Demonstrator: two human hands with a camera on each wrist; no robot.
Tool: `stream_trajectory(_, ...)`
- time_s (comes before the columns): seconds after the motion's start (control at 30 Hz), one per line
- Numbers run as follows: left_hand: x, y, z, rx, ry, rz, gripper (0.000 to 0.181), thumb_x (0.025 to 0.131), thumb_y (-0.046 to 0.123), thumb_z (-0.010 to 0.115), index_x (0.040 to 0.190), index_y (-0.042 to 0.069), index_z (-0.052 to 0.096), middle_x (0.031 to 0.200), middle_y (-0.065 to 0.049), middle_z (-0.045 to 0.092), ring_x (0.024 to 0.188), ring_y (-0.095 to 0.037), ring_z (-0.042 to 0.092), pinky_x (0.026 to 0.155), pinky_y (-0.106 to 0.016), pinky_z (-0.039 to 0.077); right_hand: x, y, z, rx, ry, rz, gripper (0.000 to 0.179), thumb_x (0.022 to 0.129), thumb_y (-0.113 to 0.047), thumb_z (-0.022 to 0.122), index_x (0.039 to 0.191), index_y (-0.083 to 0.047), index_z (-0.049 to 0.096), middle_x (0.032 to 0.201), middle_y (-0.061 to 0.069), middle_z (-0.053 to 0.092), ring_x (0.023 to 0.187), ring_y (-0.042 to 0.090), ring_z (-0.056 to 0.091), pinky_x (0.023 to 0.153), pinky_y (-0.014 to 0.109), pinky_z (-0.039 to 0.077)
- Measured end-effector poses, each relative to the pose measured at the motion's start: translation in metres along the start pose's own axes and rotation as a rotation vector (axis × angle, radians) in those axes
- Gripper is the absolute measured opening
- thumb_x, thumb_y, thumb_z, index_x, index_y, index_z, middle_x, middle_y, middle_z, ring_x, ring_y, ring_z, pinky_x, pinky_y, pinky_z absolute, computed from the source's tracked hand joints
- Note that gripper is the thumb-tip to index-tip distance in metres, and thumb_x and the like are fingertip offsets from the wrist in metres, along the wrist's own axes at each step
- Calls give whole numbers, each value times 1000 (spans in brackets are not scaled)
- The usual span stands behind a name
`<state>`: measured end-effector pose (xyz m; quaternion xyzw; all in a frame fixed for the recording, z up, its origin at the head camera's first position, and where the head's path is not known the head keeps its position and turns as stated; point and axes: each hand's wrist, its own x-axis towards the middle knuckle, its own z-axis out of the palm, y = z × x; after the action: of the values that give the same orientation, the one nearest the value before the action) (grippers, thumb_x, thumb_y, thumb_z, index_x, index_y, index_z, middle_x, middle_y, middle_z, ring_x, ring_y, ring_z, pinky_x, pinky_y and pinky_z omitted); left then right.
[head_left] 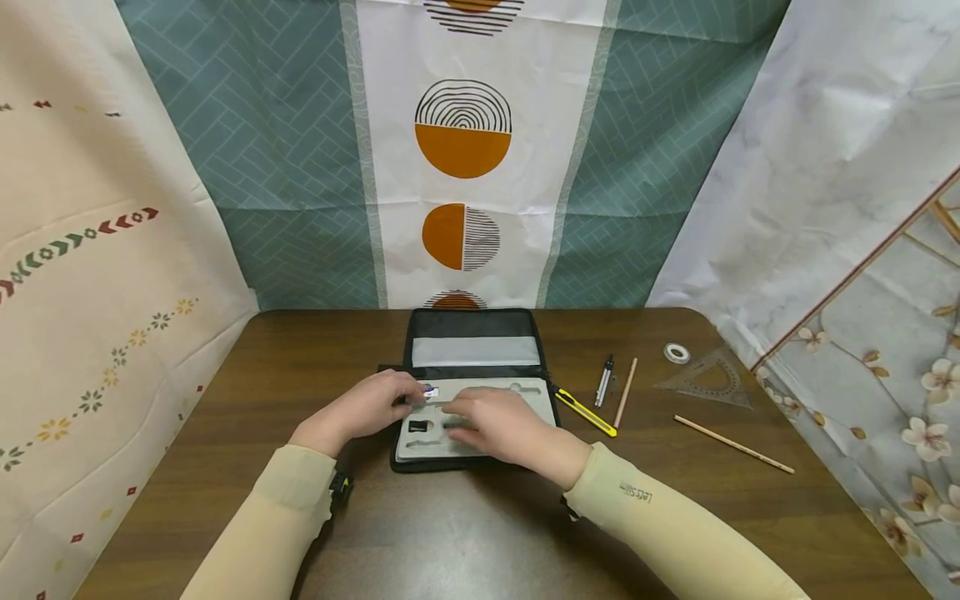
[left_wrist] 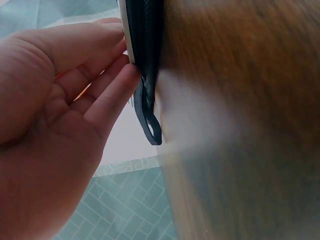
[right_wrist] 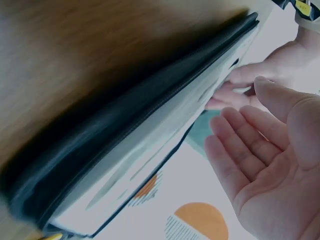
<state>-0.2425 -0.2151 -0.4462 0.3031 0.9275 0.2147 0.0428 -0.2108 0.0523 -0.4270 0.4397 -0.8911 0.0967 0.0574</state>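
Note:
A black zip case (head_left: 472, 467) lies unfolded, its pale grey insert (head_left: 536, 404) full of shaped hollows. At the insert's upper left, the fingertips of my left hand (head_left: 375, 404) are at a small white-and-blue block (head_left: 431, 392), perhaps an eraser; whether they touch it is unclear. In the left wrist view, the left hand's fingers meet the case's edge beside a black loop (left_wrist: 150, 125). My right hand (head_left: 498, 425) hovers over the middle of the insert, fingers loosely extended, with nothing visible in its grasp. A small black sharpener-like piece (head_left: 417, 426) sits in a left hollow.
Right of the case lie a yellow box cutter (head_left: 587, 411), a compass (head_left: 603, 383), a pencil-like wooden stick (head_left: 626, 393), another such stick (head_left: 733, 444), a roll of tape (head_left: 677, 353) and a clear set square (head_left: 712, 381). Patterned cloths hang around the table (head_left: 420, 542).

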Motion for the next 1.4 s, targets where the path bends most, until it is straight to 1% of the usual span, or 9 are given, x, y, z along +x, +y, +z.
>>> stream_trajectory(0.17,-1,-1,0,0,-5,-16,23,101,-1,78,121,8,82,134,-9,75,129,-34,67,111,-55,53,-9,9,-3,-19,19,43,42,104,-30,81,141,-11,74,132,3,76,118,20,74,96,42,61)
stream_trajectory(0.27,-1,-1,0,2,-6,-19,23,101,-1,77,122,9,82,135,-9,75,130,-34,67,111,-55,53,-12,12,-4,-19,28,57,44,104,-31,81,142,-10,73,137,6,74,123,23,72,100,45,60)
stream_trajectory(0.5,1,1,0,5,-8,-16,24,101,-1,77,123,9,82,136,-9,74,130,-34,66,112,-55,52,-20,20,-4,-11,56,66,45,104,-33,80,142,-10,73,139,6,74,125,23,72,98,45,61)
stream_trajectory(0.67,2,2,1,0,-7,-13,24,101,-2,77,123,8,82,135,-10,74,130,-34,66,111,-54,53,-28,26,-5,-13,100,71,46,103,-33,81,142,-10,73,139,6,74,127,23,71,99,46,60)
stream_trajectory(0.87,1,1,1,4,-3,-18,25,101,-3,77,122,8,82,135,-10,74,130,-33,66,111,-54,53,-40,32,-5,-36,159,109,47,103,-35,81,143,-10,73,140,7,74,128,23,71,99,46,60)
stream_trajectory(1.07,1,1,2,10,6,-12,24,101,-4,76,122,7,82,134,-10,74,128,-33,67,110,-54,54,-52,41,-4,-38,198,170,47,102,-34,83,141,-11,74,138,7,74,126,25,72,93,49,62)
stream_trajectory(1.2,0,3,2,11,7,-1,24,100,-4,77,121,7,82,133,-10,75,126,-33,67,108,-53,55,-60,47,-6,-57,214,228,47,101,-35,84,141,-10,74,138,7,74,126,27,72,90,50,63)
stream_trajectory(1.4,0,4,2,22,21,17,23,100,-4,77,119,8,82,131,-9,75,124,-32,68,107,-52,55,-70,53,-10,-82,229,313,49,100,-34,84,141,-8,74,138,10,74,127,31,71,92,51,62)
